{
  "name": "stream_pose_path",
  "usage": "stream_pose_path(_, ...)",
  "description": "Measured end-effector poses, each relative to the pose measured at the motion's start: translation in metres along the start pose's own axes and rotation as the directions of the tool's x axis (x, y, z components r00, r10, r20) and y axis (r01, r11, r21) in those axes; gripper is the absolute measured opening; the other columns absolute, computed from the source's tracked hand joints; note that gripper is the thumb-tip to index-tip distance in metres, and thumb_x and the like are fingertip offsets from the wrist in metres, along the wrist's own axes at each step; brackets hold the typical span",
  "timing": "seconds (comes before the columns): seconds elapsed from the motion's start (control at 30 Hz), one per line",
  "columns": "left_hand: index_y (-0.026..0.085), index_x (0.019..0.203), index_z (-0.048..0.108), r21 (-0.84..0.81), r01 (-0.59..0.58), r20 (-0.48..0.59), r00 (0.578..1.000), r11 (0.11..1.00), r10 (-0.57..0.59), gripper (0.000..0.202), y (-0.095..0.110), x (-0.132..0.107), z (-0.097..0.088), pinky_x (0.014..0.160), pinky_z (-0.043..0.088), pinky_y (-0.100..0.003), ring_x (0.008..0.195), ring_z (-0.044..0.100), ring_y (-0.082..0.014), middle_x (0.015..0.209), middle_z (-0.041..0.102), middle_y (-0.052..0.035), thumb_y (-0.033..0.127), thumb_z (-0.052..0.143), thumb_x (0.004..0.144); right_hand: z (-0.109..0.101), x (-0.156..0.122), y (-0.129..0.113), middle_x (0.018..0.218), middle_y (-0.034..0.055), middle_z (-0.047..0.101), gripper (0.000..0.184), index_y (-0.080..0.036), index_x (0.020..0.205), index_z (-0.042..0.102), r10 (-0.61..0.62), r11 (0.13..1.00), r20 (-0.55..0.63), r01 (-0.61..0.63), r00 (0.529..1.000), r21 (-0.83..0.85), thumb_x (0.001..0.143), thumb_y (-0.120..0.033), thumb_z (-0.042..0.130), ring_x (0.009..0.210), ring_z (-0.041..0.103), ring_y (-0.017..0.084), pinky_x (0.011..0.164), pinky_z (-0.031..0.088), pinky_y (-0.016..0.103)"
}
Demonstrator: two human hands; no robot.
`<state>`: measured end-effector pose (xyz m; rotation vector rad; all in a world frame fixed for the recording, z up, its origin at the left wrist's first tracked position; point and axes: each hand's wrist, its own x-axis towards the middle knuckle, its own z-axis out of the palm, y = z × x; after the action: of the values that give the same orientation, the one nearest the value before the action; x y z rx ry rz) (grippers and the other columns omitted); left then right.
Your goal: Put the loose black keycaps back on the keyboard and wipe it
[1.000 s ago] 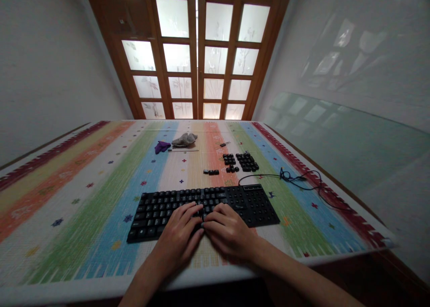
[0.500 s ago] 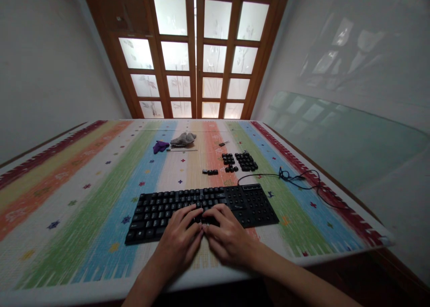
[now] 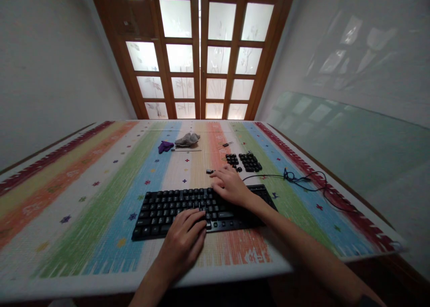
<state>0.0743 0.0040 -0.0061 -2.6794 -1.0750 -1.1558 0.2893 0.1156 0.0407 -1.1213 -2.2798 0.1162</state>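
Note:
A black keyboard (image 3: 174,213) lies on the striped tablecloth in front of me, its right part showing dark bare sockets without caps. My left hand (image 3: 186,237) rests on the keyboard's lower edge near the space bar area, fingers stretched out and holding nothing. My right hand (image 3: 230,185) is past the keyboard's back edge, open, fingers reaching over a short row of loose keycaps. One keycap (image 3: 208,171) shows beside its fingertips; the others in that row are hidden. More loose black keycaps (image 3: 250,162) lie in groups just beyond the right hand.
A grey cloth (image 3: 188,140), a purple cloth (image 3: 165,146) and a thin rod (image 3: 188,151) lie at the back. A small wire-ended tool (image 3: 226,144) sits behind the keycaps. The keyboard's cable (image 3: 298,178) coils to the right. Walls flank the table.
My right hand has left the keyboard and moved up and right to the loose keycap row. My left hand stays at the keyboard, its fingers now flatter. The view has shifted slightly.

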Motion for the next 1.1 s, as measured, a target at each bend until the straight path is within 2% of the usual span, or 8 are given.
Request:
stream_pose_path(0.13, 0.017, 0.11, 0.065, -0.022, 0.006, -0.011, 1.0, 1.0, -0.006, 0.021, -0.001, -0.001, 0.001, 0.096, 0.053, -0.046, 0.113, 0.06, -0.0253, 0.116, 0.069, -0.0108, 0.011, 0.056, 0.092, 0.016, 0.034, 0.025, 0.098, 0.0109, 0.073, 0.019, -0.015, 0.102, 0.073, 0.157, 0.978, 0.107, -0.14, 0.982, -0.157, 0.085, -0.018, 0.064, 0.097, 0.055, 0.027, 0.087, 0.042, 0.038)
stream_pose_path(0.27, 0.017, 0.111, 0.065, -0.034, 0.015, -0.009, 1.0, 0.999, -0.016, 0.023, -0.001, -0.001, 0.002, 0.096, 0.053, -0.046, 0.112, 0.06, -0.0249, 0.115, 0.069, -0.0107, 0.011, 0.056, 0.091, 0.031, 0.048, 0.032, 0.098, 0.0131, 0.074, 0.018, -0.013, 0.099, 0.074, 0.205, 0.952, 0.167, -0.156, 0.964, -0.265, 0.088, -0.022, 0.063, 0.099, 0.056, 0.029, 0.09, 0.039, 0.039)
stream_pose_path(0.4, 0.018, 0.11, 0.065, -0.05, 0.028, -0.004, 1.0, 0.998, -0.028, 0.022, -0.001, 0.0, 0.001, 0.096, 0.053, -0.045, 0.113, 0.06, -0.025, 0.115, 0.069, -0.0107, 0.011, 0.056, 0.091, 0.038, 0.049, 0.033, 0.096, 0.0118, 0.074, 0.016, -0.014, 0.096, 0.074, 0.195, 0.952, 0.178, -0.142, 0.965, -0.27, 0.088, -0.019, 0.061, 0.098, 0.056, 0.027, 0.092, 0.037, 0.039)
stream_pose_path(0.53, 0.018, 0.111, 0.065, -0.052, 0.027, -0.001, 1.0, 0.998, -0.027, 0.022, -0.001, 0.0, 0.0, 0.095, 0.053, -0.046, 0.112, 0.06, -0.0253, 0.115, 0.069, -0.011, 0.011, 0.055, 0.092, 0.035, 0.046, 0.032, 0.084, 0.0082, 0.071, 0.012, -0.015, 0.093, 0.073, 0.18, 0.975, 0.123, -0.161, 0.976, -0.151, 0.082, -0.017, 0.067, 0.093, 0.055, 0.025, 0.088, 0.038, 0.038)
stream_pose_path(0.63, 0.018, 0.11, 0.066, -0.063, 0.039, 0.002, 0.999, 0.997, -0.039, 0.023, 0.0, 0.001, -0.001, 0.094, 0.053, -0.047, 0.112, 0.061, -0.0252, 0.114, 0.07, -0.0105, 0.011, 0.055, 0.092, 0.027, 0.039, 0.028, 0.078, 0.0048, 0.067, 0.013, -0.016, 0.089, 0.071, 0.138, 0.99, 0.043, -0.138, 0.989, -0.009, 0.077, -0.013, 0.071, 0.09, 0.055, 0.024, 0.084, 0.04, 0.036)
stream_pose_path(0.77, 0.019, 0.108, 0.067, -0.081, 0.054, -0.003, 0.999, 0.995, -0.054, 0.022, 0.002, 0.002, -0.003, 0.094, 0.054, -0.046, 0.112, 0.061, -0.025, 0.113, 0.07, -0.0097, 0.011, 0.055, 0.091, 0.01, 0.02, 0.015, 0.085, 0.0033, 0.067, 0.019, -0.017, 0.088, 0.067, 0.061, 0.984, -0.008, -0.058, 0.998, 0.17, 0.075, -0.005, 0.07, 0.091, 0.056, 0.021, 0.083, 0.042, 0.035)
stream_pose_path(0.97, 0.02, 0.116, 0.064, -0.088, 0.091, -0.027, 0.995, 0.992, -0.093, 0.025, 0.002, 0.007, -0.003, 0.095, 0.053, -0.045, 0.112, 0.061, -0.024, 0.114, 0.07, -0.0088, 0.014, 0.058, 0.092, -0.019, -0.022, -0.011, 0.095, 0.0024, 0.066, 0.024, -0.018, 0.093, 0.063, -0.005, 0.947, 0.032, -0.005, 0.999, 0.322, 0.076, -0.007, 0.076, 0.093, 0.059, 0.019, 0.084, 0.045, 0.033)
stream_pose_path(1.1, 0.02, 0.124, 0.06, -0.088, 0.112, -0.018, 0.993, 0.99, -0.114, 0.031, 0.004, 0.014, -0.003, 0.096, 0.053, -0.046, 0.113, 0.06, -0.0243, 0.117, 0.069, -0.0091, 0.018, 0.059, 0.093, -0.026, -0.05, -0.023, 0.094, 0.0024, 0.064, 0.026, -0.018, 0.095, 0.063, -0.024, 0.937, 0.096, -0.011, 0.995, 0.35, 0.076, -0.009, 0.077, 0.091, 0.058, 0.019, 0.082, 0.046, 0.033)
